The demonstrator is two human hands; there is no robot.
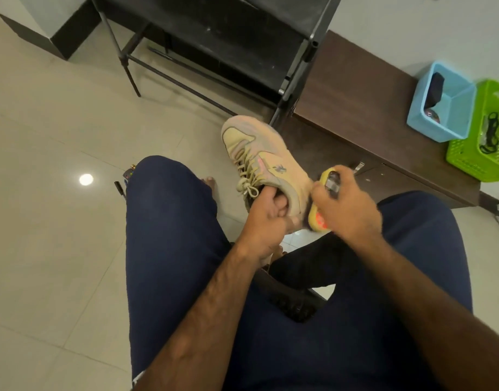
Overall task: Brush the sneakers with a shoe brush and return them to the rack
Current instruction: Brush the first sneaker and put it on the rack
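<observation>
The sneaker [263, 158] is being gripped at its collar by the left hand [266, 218], while the right hand [347, 204] is clutching the yellow brush [320, 218] against its heel.

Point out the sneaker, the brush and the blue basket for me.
sneaker [268, 153], head view, on its side panel.
brush [318, 221], head view, on its yellow lower end.
blue basket [434, 128], head view, on its near wall.

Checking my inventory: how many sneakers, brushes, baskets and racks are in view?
Sneaker: 1
Brush: 1
Baskets: 2, blue basket and green basket
Rack: 1
Total: 5
</observation>
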